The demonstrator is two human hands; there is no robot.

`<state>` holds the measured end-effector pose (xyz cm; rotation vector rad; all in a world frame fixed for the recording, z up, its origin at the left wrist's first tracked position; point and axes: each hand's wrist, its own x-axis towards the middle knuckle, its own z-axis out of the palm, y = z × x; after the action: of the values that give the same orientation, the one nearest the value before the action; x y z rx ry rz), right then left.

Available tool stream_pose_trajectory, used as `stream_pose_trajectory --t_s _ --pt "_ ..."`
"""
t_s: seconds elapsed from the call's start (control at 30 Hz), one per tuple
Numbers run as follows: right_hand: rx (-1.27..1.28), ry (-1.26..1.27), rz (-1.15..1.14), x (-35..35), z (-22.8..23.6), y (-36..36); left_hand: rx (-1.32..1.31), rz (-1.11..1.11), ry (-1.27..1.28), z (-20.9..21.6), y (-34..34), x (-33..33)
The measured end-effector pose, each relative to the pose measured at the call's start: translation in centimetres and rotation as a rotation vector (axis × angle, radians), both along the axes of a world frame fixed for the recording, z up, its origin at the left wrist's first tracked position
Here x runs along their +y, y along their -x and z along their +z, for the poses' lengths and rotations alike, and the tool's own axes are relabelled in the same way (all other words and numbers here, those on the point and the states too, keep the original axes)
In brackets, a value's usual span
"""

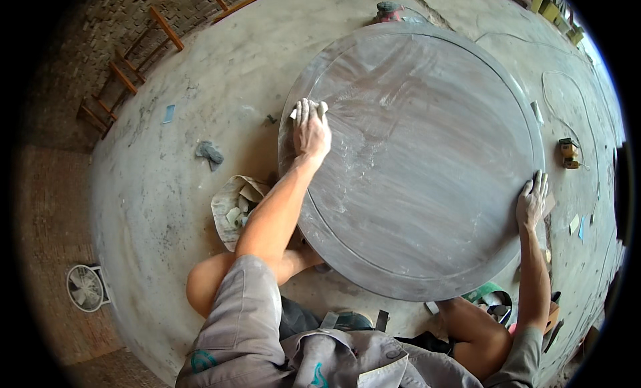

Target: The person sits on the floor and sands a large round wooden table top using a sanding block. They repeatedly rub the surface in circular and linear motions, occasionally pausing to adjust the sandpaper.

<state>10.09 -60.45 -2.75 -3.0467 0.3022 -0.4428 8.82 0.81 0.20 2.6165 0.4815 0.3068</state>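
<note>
The left hand point(312, 129) is laying its fingers close together over a small white scrap point(293, 113) at the left rim of a large, round, grey-brown disc point(427, 167); whether it is gripping the scrap, I cannot tell. The right hand point(532, 200) is resting on the disc's right rim, fingers outstretched. The disc is lying flat beneath both hands, showing brownish streaks, whitish dusty smears towards its left and a thin groove running inside its edge. Bent bare legs point(484, 334) are crowding its near edge. A cream bag point(222, 218) holding pale scraps is sitting near its lower left, and a crumpled grey cloth point(209, 154) is lying farther left. A boxy yellow-and-black tool point(569, 153) is resting right of the disc; a red-and-dark tool point(388, 13) is sitting just beyond its far edge. The mottled grey floor point(214, 67) is stretching broadly towards the disc's upper left, reaching brown wooden frames point(167, 29).
</note>
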Motion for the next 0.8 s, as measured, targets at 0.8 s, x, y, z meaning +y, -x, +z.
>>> stream_pose_trajectory --t_s 0.8 --pt "0.000 0.021 -0.010 -0.3 1.2 0.3 -0.082 -0.196 -0.161 -2.4 -0.1 -7.0"
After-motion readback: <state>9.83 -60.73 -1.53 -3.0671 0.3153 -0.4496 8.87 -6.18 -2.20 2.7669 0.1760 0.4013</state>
